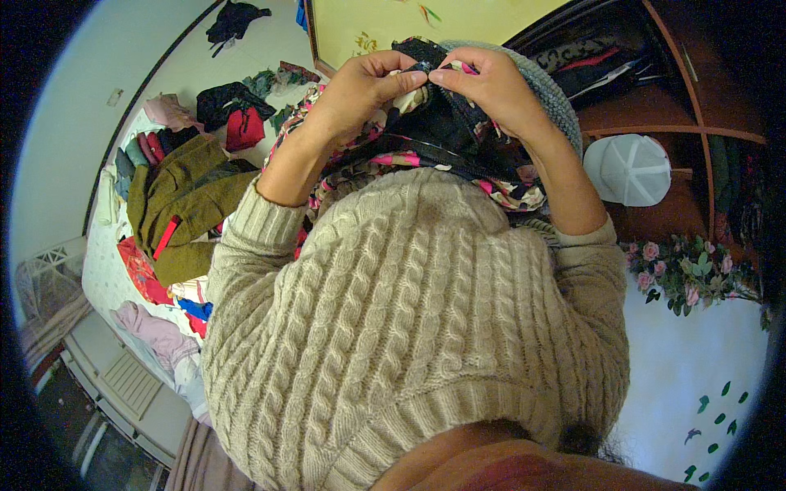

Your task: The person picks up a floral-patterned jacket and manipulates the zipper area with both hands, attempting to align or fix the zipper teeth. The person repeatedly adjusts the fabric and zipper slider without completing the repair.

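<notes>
At the top middle of the head view, my left hand (374, 89) and my right hand (488, 83) pinch a garment between thumb and fingers, the two thumb tips almost meeting. The garment (405, 159) is dark inside, with a pink, cream and black pattern, and what looks like a zip runs along one edge. It hangs below both hands, close in front of my cable-knit sweater. Its exact kind cannot be told. Just behind my right hand lies a grey-blue knitted item (556, 101), partly hidden.
Left, a bed (104, 264) bears an olive garment (184, 196), rolled clothes (147, 147), a red piece (245, 129) and a pink garment (153, 331). Right, a wooden wardrobe (706, 130) holds clothes, with a white cap (629, 170) beside it and artificial roses (691, 273) nearby.
</notes>
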`<act>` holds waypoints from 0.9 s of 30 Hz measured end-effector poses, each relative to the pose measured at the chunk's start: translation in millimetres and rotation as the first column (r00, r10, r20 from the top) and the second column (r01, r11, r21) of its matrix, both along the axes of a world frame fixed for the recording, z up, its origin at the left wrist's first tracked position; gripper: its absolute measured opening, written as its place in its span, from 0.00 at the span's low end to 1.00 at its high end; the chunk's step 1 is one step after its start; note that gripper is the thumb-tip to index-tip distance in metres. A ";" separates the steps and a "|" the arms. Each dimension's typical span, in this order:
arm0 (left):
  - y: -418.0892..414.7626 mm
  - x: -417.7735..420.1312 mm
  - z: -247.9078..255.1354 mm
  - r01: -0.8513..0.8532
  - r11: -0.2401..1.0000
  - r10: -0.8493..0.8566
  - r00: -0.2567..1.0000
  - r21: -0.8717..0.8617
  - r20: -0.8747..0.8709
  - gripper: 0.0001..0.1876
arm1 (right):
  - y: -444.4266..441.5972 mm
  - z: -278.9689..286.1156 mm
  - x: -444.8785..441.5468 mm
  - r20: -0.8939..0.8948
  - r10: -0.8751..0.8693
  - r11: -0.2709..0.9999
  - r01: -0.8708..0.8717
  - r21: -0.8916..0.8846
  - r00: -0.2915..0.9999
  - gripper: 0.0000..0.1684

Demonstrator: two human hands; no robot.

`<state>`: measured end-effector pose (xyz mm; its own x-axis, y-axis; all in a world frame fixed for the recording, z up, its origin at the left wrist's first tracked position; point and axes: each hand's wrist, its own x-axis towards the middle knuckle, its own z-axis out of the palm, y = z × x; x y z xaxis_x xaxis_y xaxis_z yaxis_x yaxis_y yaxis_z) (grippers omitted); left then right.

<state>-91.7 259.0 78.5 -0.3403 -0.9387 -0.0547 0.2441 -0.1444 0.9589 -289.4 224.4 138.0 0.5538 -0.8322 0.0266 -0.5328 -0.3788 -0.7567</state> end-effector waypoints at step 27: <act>3.1 -1.6 6.2 -0.048 0.999 0.045 0.968 -0.008 -0.245 0.10 | 28.0 17.0 5.6 -0.019 0.034 0.980 -0.037 -0.193 0.999 0.12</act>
<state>-93.3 262.1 84.7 -0.2975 -0.9540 0.0377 0.4779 -0.1145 0.8709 -283.8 252.5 155.0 0.5849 -0.7917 0.1763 -0.5276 -0.5364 -0.6587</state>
